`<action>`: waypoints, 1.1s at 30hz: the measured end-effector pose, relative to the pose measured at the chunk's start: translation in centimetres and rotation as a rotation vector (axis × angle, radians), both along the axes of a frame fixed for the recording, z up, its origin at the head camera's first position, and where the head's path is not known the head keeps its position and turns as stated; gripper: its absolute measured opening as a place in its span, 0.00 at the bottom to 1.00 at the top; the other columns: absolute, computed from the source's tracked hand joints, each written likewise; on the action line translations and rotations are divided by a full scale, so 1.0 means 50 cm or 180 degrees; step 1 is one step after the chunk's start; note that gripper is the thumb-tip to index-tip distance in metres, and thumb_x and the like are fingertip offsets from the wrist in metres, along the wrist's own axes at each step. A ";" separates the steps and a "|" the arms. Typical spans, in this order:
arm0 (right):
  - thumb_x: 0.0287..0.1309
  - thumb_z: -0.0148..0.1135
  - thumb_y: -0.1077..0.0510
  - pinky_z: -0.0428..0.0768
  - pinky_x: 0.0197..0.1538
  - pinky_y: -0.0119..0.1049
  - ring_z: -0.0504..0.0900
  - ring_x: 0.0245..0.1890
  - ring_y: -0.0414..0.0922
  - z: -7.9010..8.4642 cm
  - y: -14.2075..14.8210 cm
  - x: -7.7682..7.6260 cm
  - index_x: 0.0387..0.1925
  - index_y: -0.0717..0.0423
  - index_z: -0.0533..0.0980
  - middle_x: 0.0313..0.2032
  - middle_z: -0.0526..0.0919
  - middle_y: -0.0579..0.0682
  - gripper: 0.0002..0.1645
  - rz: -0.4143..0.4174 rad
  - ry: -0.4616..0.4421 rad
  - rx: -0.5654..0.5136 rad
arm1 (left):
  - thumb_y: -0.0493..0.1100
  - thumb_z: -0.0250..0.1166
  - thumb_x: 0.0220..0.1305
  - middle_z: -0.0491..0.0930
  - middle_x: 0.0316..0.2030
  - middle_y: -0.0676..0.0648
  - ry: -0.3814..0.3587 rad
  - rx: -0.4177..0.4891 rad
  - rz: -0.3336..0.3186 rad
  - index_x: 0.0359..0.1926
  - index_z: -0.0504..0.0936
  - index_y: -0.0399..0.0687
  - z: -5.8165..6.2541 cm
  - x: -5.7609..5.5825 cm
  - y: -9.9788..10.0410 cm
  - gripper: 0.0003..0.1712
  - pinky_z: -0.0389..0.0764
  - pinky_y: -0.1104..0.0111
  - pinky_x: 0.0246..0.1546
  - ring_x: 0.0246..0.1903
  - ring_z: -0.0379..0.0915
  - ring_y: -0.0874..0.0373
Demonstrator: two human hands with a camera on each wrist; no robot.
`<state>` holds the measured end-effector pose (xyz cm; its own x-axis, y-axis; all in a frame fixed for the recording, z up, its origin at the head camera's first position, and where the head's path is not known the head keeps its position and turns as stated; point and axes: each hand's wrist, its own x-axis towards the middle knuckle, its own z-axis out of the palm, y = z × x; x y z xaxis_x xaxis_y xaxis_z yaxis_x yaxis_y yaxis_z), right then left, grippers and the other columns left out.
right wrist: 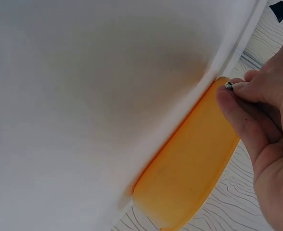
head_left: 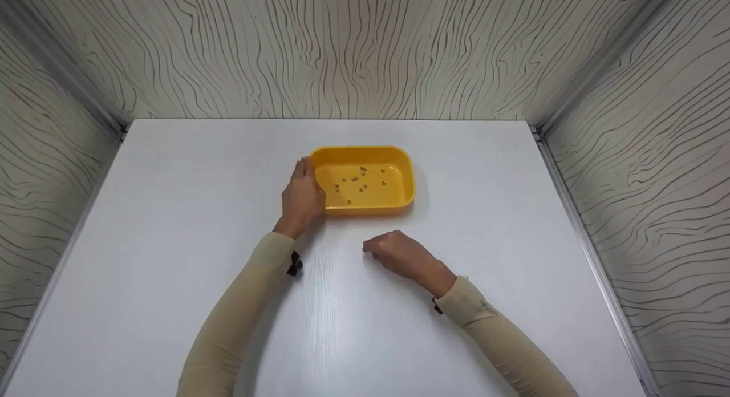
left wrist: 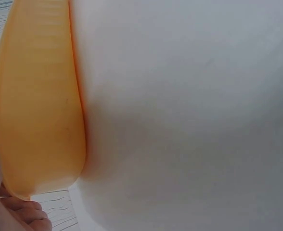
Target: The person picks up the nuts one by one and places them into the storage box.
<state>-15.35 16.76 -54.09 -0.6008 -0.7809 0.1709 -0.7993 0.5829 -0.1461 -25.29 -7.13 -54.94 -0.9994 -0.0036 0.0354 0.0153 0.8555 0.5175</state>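
A yellow plastic container [head_left: 370, 211] stands on the white table, with several small nut-like pieces [head_left: 355, 179] scattered over its floor. My left hand [head_left: 302, 198] holds the container by its left end. In the left wrist view, curled fingers [left wrist: 31, 215] show at the end of the container's wall [left wrist: 40, 106]. In front of the container, my right hand [head_left: 402, 254] is held over the table. Its thumb and index finger pinch a small silvery metal nut [right wrist: 229, 85], plain in the right wrist view but hidden in the head view.
The white table [head_left: 171, 226] spreads around the container on all sides. Panels with a wood-grain pattern [head_left: 365, 49] rise behind it and at both sides. Metal rails [head_left: 593, 260] run along the side edges.
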 end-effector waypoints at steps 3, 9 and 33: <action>0.58 0.69 0.74 0.91 0.47 0.36 0.93 0.43 0.44 0.003 0.004 -0.008 0.44 0.57 0.89 0.41 0.94 0.51 0.15 -0.0069 -0.0148 -0.0156 | 0.38 0.47 0.79 0.55 0.81 0.34 -0.0021 -0.0008 0.0002 0.83 0.49 0.36 0.001 0.000 0.001 0.37 0.69 0.50 0.78 0.80 0.58 0.40; 0.58 0.66 0.76 0.92 0.49 0.38 0.93 0.44 0.45 0.015 0.013 -0.029 0.45 0.60 0.90 0.42 0.94 0.53 0.17 -0.0255 -0.0699 -0.0751 | 0.39 0.46 0.79 0.54 0.82 0.35 -0.0027 0.0009 -0.0003 0.83 0.48 0.37 -0.001 0.000 0.001 0.37 0.67 0.50 0.79 0.81 0.57 0.41; 0.64 0.69 0.67 0.90 0.46 0.28 0.93 0.42 0.46 0.080 0.015 -0.084 0.44 0.56 0.91 0.43 0.94 0.53 0.11 -0.1207 -0.1482 -0.2402 | 0.39 0.48 0.79 0.56 0.82 0.36 -0.0049 0.0018 0.0034 0.83 0.49 0.37 -0.001 -0.002 0.003 0.37 0.66 0.51 0.79 0.81 0.56 0.43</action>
<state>-19.53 17.52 -50.08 -0.9249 -0.3032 0.2293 -0.3444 0.4132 -0.8430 -25.38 -6.98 -54.98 -0.9997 -0.0144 0.0200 -0.0018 0.8527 0.5224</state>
